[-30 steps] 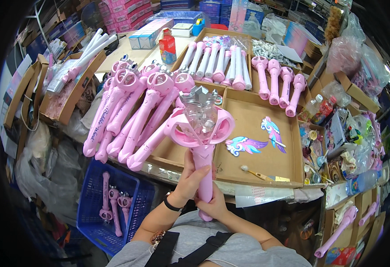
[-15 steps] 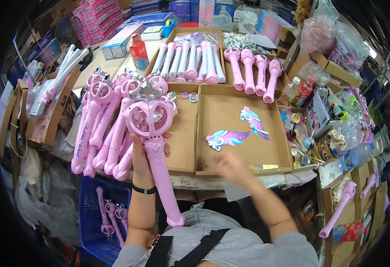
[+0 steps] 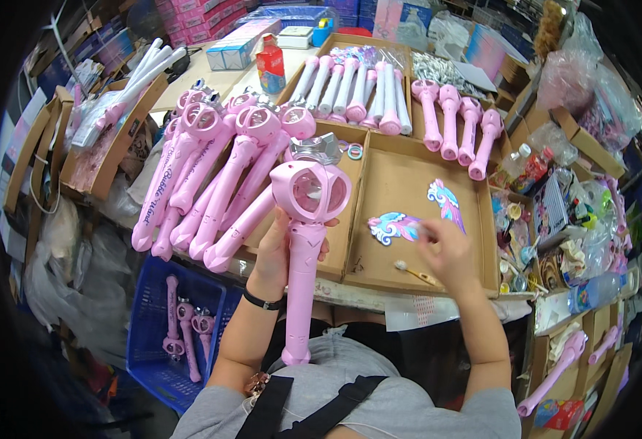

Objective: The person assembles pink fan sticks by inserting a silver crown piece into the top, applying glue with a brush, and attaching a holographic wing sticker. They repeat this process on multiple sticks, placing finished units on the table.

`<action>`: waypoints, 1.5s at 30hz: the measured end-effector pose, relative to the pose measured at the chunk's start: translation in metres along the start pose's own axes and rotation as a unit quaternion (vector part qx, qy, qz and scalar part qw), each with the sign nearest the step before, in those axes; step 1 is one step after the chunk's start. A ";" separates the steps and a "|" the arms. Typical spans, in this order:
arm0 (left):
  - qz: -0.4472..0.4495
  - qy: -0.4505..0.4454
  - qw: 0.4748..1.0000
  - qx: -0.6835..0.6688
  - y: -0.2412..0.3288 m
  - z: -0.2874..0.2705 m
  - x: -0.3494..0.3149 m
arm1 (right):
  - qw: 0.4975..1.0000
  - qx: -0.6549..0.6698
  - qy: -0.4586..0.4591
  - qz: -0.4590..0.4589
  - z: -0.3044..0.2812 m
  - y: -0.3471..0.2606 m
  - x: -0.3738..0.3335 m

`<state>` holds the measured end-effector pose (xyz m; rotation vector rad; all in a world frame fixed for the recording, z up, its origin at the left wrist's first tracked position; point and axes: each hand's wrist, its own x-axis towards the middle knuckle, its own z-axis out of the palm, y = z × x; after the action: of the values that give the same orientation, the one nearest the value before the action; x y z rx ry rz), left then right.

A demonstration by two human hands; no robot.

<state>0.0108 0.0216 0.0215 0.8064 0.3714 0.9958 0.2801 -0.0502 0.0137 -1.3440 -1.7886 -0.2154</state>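
Observation:
My left hand (image 3: 271, 252) is wrapped around the neck of a pink toy wand (image 3: 303, 282), which stands nearly upright with its handle end near my lap. Its round, caged head has a clear window and a silver crown on top. My right hand (image 3: 449, 256) is over the right cardboard tray with fingers pinched together. The fingertips are at the tail end of a blue, pink and purple wing-shaped piece (image 3: 394, 228); whether they grip it or something small is blurred. A second wing piece (image 3: 445, 203) lies just beyond. Below the hand lies a small brush-like stick (image 3: 414, 273).
Finished-looking crowned wands (image 3: 204, 172) are piled at the left. White-and-pink handles (image 3: 354, 88) and pink wand parts (image 3: 453, 124) fill the trays behind. A blue basket (image 3: 142, 322) holds more wands below. Bottles and clutter (image 3: 533, 212) crowd the right side.
My right hand has moved forward and right, to the wing piece. The held wand has turned more upright, its head now facing partly aside. The view has swung slightly left.

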 end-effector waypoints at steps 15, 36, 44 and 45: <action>0.019 0.011 0.995 0.099 -0.014 0.010 -0.013 | 0.994 -0.031 -0.029 -0.104 0.005 -0.087 0.029; 0.038 0.072 0.984 0.156 -0.023 -0.001 -0.007 | 0.988 0.117 -0.010 0.098 0.026 -0.083 -0.001; 0.054 0.048 0.983 0.171 -0.027 0.005 -0.013 | 0.998 0.065 0.019 0.010 0.022 -0.084 0.004; 0.044 0.052 0.985 0.159 -0.026 0.004 -0.013 | 0.997 0.068 0.024 0.006 0.020 -0.085 0.003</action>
<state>0.0221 0.0007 0.0042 1.0675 0.5999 1.0791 0.1975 -0.0707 0.0324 -1.2437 -1.7235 -0.1162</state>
